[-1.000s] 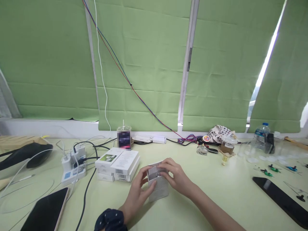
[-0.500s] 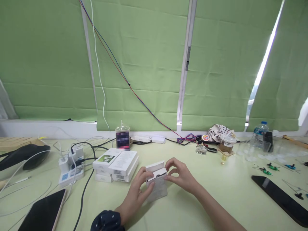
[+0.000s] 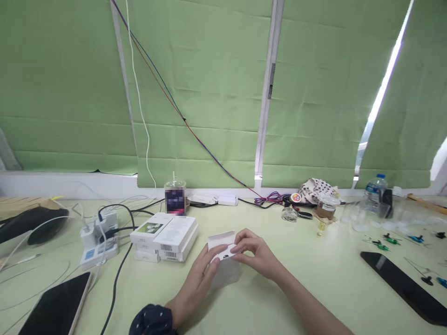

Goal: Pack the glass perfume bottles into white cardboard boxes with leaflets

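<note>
A small white cardboard box (image 3: pixel 226 274) stands on the table in front of me, its lid flap (image 3: pixel 221 239) raised at the back. My left hand (image 3: pixel 197 274) grips the box's left side, fingers over the top edge and thumb on the front. With thumb and fingers pinched together, my right hand (image 3: pixel 256 253) touches the white inner flap at the top right of the opening. A small dark spot shows on that white piece; what lies inside is hidden. Left of the hands is a stack of similar white boxes (image 3: pixel 176 232).
A power strip (image 3: pixel 99 251) with plugs and cables lies to the left, above a tablet (image 3: pixel 56 307). A lidded cup (image 3: pixel 175 200) stands behind the stack. At right are a long black object (image 3: pixel 401 286), small green parts (image 3: pixel 380 245) and a water bottle (image 3: pixel 373 193).
My right hand has shifted left over the box opening, its fingers now on the inner flap instead of the right edge. The view has moved slightly.
</note>
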The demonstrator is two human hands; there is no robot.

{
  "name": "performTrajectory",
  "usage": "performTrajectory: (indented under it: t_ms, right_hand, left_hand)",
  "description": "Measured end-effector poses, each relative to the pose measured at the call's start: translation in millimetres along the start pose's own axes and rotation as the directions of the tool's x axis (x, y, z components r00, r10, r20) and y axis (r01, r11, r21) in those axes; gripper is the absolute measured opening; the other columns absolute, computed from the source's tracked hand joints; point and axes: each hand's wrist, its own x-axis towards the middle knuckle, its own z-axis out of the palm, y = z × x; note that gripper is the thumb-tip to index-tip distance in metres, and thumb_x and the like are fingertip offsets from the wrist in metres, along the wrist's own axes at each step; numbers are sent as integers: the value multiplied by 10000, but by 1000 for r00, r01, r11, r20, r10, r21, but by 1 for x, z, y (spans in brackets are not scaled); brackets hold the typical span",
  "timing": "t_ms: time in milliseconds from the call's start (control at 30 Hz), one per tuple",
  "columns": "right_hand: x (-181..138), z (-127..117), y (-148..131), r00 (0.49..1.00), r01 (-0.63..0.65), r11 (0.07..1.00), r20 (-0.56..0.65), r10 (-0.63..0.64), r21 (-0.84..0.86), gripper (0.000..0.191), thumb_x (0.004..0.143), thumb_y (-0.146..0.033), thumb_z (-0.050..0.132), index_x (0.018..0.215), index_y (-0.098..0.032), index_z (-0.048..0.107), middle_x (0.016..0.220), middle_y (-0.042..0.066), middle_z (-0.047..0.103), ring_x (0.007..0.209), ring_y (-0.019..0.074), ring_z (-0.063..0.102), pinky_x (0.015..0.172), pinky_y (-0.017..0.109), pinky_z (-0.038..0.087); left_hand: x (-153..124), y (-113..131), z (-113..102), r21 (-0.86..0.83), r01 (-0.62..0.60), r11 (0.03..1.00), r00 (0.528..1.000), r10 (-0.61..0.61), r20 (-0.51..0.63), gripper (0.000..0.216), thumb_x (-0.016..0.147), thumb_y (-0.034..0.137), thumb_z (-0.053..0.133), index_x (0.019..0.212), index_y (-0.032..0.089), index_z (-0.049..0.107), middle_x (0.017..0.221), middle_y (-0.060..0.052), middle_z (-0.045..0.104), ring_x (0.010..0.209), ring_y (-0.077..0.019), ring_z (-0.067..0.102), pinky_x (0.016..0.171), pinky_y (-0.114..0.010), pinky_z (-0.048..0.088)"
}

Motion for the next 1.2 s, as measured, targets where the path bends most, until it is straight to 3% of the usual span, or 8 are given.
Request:
performTrajectory:
  t_ms: [200,433,567,767,867,1000,1100,1200]
  right_hand:
    - [-1,-2,0,990,143,968,13,-144,-208,184,799,-301,671,962,-222,635,957,52,595,896,178,583,749,322,540]
    - [-4,-8,-2,973,231,921,48,-227,-313,194,824,-345,649,944,-217,567,912,49,599,839,176,578,727,336,540]
    - [-3,-11,-3,965,260,930,55,-255,-261,168,820,-367,655,828,-208,601,901,55,578,823,169,576,723,317,537]
    - [-3,-16,1,977,208,959,90,-194,-195,186,804,-387,666,843,-210,621,907,51,554,812,158,561,717,309,534]
    - [-3,-17,2,983,169,973,103,-154,-157,178,797,-372,672,836,-212,607,935,49,547,841,158,565,736,311,527]
    - [-3,-9,5,998,66,995,-20,-64,70,203,795,-366,668,841,-221,534,1010,47,552,949,172,572,738,294,515]
    - [-3,-2,7,991,-9,975,-127,38,224,205,825,-386,622,925,-234,529,916,26,582,887,162,584,697,277,506]
    - [-2,-1,7,990,-44,976,-125,72,215,182,802,-379,640,849,-204,621,858,33,596,847,170,585,700,283,503]
  left_hand:
    - [4,9,3,3,56,998,998,-56,-5,342,970,356,329,1218,274,549,1264,-52,561,1204,-231,480,1035,-400,369]
    - [6,12,-3,72,-46,996,998,42,57,343,977,301,303,1197,252,562,1195,-64,593,1139,-221,505,986,-367,399]
    - [5,11,-7,67,-54,996,996,49,74,329,980,307,314,1180,234,564,1143,-70,591,1087,-212,527,956,-347,414]
    - [9,12,-9,49,-20,999,999,17,46,273,973,334,347,1071,217,573,1054,-65,575,1012,-197,546,883,-326,452]
    - [11,13,-11,45,-41,998,998,39,51,273,963,341,376,1011,218,614,1126,-83,535,1081,-211,522,849,-317,473]
    - [13,14,-12,66,-53,996,999,54,-6,266,928,348,466,1005,230,692,1245,-97,458,1213,-254,441,903,-350,466]
    - [14,15,-10,-63,22,998,995,-27,-91,211,860,371,581,907,221,721,1100,-85,516,1078,-239,528,769,-320,522]
    - [16,16,-6,-221,73,973,986,-104,-133,173,767,355,694,743,186,668,959,-59,585,927,-206,598,746,-327,530]
